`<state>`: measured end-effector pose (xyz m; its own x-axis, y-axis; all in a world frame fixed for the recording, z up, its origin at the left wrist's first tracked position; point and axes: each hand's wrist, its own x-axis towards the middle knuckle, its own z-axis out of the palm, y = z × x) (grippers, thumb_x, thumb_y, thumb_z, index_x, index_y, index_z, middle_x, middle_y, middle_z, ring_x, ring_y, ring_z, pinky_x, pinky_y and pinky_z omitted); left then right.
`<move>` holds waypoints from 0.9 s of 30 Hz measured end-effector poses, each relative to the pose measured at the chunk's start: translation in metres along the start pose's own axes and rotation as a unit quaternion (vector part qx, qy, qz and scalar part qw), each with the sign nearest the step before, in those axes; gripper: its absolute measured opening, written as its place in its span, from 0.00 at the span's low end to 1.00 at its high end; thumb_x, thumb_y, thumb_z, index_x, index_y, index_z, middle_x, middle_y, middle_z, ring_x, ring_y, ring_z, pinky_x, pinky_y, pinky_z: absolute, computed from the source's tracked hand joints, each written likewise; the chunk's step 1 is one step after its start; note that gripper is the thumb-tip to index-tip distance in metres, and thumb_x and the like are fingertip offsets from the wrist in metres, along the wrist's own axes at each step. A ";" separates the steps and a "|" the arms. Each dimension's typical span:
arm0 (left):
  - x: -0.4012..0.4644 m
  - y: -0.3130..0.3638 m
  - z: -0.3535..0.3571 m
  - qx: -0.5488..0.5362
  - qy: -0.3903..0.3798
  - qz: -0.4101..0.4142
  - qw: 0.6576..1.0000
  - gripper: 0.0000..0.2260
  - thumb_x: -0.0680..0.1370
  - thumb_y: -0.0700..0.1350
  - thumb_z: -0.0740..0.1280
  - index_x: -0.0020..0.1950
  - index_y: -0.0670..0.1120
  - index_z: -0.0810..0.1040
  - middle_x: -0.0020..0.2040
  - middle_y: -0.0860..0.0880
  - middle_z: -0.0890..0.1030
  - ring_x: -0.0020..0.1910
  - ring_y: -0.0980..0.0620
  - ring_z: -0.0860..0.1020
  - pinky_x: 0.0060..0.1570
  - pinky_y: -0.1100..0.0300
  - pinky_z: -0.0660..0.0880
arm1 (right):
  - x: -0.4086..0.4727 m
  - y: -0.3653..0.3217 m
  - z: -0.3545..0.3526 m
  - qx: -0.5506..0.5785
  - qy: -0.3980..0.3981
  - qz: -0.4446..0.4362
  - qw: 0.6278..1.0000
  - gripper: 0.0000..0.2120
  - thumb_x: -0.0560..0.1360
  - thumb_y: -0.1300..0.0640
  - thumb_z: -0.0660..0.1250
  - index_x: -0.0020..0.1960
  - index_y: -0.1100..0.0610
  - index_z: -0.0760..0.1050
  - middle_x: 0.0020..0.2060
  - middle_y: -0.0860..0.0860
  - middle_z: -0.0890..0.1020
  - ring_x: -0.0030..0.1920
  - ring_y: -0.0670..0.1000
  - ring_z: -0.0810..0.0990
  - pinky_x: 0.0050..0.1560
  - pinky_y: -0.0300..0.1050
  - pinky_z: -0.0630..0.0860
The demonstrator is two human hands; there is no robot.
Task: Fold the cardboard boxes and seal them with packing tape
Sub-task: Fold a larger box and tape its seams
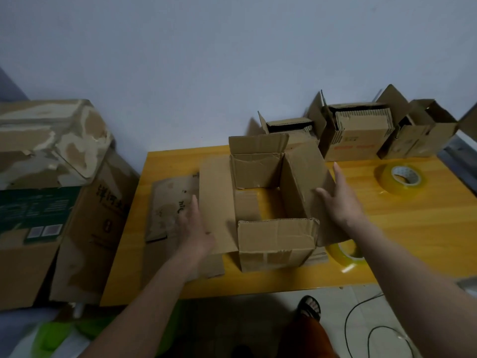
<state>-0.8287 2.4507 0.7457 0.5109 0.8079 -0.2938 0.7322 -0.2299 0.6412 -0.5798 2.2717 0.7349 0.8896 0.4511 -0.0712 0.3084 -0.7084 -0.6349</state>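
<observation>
An open brown cardboard box (277,241) stands on the yellow table (413,241) in front of me, its four flaps spread and the table showing through its open bottom. My left hand (192,223) lies flat, fingers apart, on the left flap. My right hand (340,197) rests open against the right flap. One roll of clear yellowish packing tape (401,179) lies at the right of the table. A second tape roll (346,253) peeks out beside the box's right near corner, under my right forearm.
A flattened cardboard piece (167,202) lies left of the box. Three open small boxes (358,135) stand along the wall at the back right. Large worn cartons (51,177) are stacked left of the table. A black cable (361,329) and my sandalled foot (309,307) are on the floor.
</observation>
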 end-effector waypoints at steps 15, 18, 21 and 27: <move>-0.018 -0.021 0.024 0.088 -0.122 0.230 0.961 0.35 0.78 0.46 0.67 0.79 0.51 0.50 0.78 0.52 0.55 0.78 0.51 0.51 0.76 0.46 0.55 | -0.081 0.051 0.000 -0.212 -0.074 -0.436 0.872 0.25 0.75 0.54 0.55 0.69 0.60 0.69 0.72 0.54 0.68 0.76 0.51 0.56 0.74 0.55 0.56; -0.015 -0.026 0.028 0.084 -0.093 0.261 0.957 0.27 0.79 0.55 0.64 0.75 0.49 0.62 0.78 0.55 0.53 0.77 0.56 0.47 0.76 0.50 0.50 | -0.089 0.051 0.005 -0.232 -0.107 -0.437 0.862 0.27 0.80 0.45 0.52 0.74 0.58 0.62 0.75 0.52 0.61 0.77 0.51 0.52 0.75 0.53 0.50; -0.012 -0.028 0.034 0.088 -0.078 0.248 0.962 0.23 0.79 0.57 0.61 0.71 0.49 0.69 0.79 0.53 0.53 0.77 0.56 0.47 0.76 0.51 0.49 | -0.087 0.053 0.008 -0.271 -0.125 -0.417 0.859 0.31 0.79 0.35 0.46 0.76 0.53 0.59 0.76 0.49 0.56 0.77 0.48 0.46 0.76 0.50 0.46; -0.022 -0.022 0.044 0.043 -0.014 0.219 0.975 0.14 0.80 0.51 0.63 0.35 0.52 0.67 0.75 0.49 0.64 0.77 0.53 0.55 0.76 0.51 0.53 | -0.064 0.035 0.019 -0.222 -0.091 -0.310 0.920 0.33 0.76 0.36 0.45 0.69 0.55 0.70 0.74 0.48 0.63 0.76 0.46 0.46 0.76 0.47 0.46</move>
<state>-0.8361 2.4141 0.7064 0.7942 0.6072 -0.0240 0.4750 -0.5956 0.6478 -0.6325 2.2284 0.7021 0.4378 0.8980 0.0445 0.8806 -0.4183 -0.2228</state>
